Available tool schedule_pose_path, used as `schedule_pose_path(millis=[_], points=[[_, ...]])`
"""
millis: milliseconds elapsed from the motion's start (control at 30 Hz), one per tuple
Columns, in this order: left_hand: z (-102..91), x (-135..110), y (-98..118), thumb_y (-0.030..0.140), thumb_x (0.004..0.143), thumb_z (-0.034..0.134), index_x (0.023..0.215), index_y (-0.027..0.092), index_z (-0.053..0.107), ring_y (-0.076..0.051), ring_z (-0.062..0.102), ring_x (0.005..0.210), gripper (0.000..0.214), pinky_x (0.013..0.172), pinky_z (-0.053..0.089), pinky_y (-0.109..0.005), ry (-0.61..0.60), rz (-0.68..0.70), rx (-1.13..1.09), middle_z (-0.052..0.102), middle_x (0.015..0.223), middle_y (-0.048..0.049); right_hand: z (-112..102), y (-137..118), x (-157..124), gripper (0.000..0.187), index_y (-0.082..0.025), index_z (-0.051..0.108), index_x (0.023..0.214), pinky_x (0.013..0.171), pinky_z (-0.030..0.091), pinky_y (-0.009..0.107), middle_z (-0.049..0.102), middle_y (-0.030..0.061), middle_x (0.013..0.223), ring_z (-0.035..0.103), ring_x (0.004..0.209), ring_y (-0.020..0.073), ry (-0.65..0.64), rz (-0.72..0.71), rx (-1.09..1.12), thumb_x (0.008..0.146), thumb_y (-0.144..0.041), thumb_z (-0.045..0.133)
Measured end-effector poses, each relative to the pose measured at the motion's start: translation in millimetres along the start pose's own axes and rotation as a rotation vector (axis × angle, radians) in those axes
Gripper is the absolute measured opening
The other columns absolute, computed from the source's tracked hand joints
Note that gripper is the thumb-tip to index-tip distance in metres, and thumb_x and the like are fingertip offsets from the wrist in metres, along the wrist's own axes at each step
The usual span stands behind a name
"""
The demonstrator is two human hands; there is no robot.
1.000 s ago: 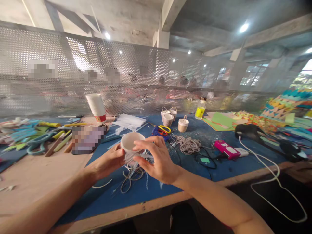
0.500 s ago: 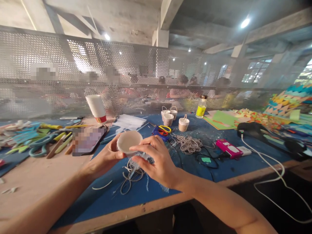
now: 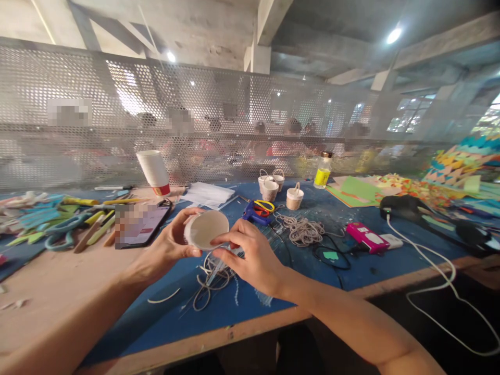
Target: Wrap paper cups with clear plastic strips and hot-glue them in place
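Observation:
A small white paper cup is held above the blue mat, tilted so that its inside faces me. My left hand wraps round its left side, thumb underneath near the front. My right hand pinches the cup's near right rim, with fingertips at the inner edge and the thumb outside. Below the cup lies a loose tangle of pale cord. Beyond it rests a blue glue gun with a yellow-edged handle. Several small cups with cord handles, one a little basket, stand farther back.
A cord bundle and a pink box lie to the right. On the left are a phone, scissors and a stack of paper cups. A bottle stands before the perforated screen.
The cup has tipped further toward me, showing more of its inside. My right hand's fingers have drawn in and closed on the rim.

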State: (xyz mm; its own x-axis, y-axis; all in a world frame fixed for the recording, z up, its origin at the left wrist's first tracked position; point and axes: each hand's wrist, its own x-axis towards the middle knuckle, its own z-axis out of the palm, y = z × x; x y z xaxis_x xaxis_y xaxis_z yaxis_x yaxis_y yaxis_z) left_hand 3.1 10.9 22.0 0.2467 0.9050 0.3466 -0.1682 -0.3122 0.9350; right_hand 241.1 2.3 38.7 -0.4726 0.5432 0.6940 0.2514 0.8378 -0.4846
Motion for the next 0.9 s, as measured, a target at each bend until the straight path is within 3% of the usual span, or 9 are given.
schedule_pose_path(millis=[200,500,733,900], points=[[-6.8,0,-5,0.017,0.061,0.094,0.129,0.030,0.052,-0.018,0.064,0.099,0.080,0.076,0.049,-0.020,-0.029,0.012,-0.003,0.065,0.126,-0.0044,-4,-3,3,0.014,-0.020,0.077,0.103,0.075,0.051,0.029,0.051,-0.0013,0.081,0.054,0.073,0.0113,-0.052,0.089,0.128,0.090,-0.024,0.073],[-4.1,0,-3,0.014,0.061,0.093,0.127,0.028,0.054,-0.018,0.065,0.099,0.078,0.077,0.050,-0.020,-0.024,0.036,0.013,0.066,0.123,-0.0041,-5,1,3,0.011,-0.026,0.077,0.099,0.072,0.050,0.028,0.050,-0.0033,0.077,0.053,0.072,0.0108,-0.078,0.173,0.240,0.089,-0.027,0.074],[2.0,-1,5,0.016,0.058,0.094,0.123,0.029,0.055,-0.020,0.064,0.096,0.076,0.076,0.051,-0.023,0.064,0.014,0.058,0.066,0.113,-0.0032,-6,1,5,0.008,-0.022,0.075,0.097,0.071,0.052,0.027,0.053,-0.0026,0.078,0.055,0.069,0.0102,-0.031,0.086,0.125,0.090,-0.025,0.072],[2.1,0,6,0.019,0.059,0.094,0.121,0.031,0.055,-0.017,0.061,0.095,0.075,0.078,0.049,-0.020,0.115,0.017,0.091,0.064,0.111,0.0001,-8,5,4,0.012,-0.022,0.074,0.097,0.083,0.050,0.033,0.061,-0.0001,0.083,0.060,0.077,0.0124,-0.001,-0.036,-0.050,0.095,-0.031,0.066]])
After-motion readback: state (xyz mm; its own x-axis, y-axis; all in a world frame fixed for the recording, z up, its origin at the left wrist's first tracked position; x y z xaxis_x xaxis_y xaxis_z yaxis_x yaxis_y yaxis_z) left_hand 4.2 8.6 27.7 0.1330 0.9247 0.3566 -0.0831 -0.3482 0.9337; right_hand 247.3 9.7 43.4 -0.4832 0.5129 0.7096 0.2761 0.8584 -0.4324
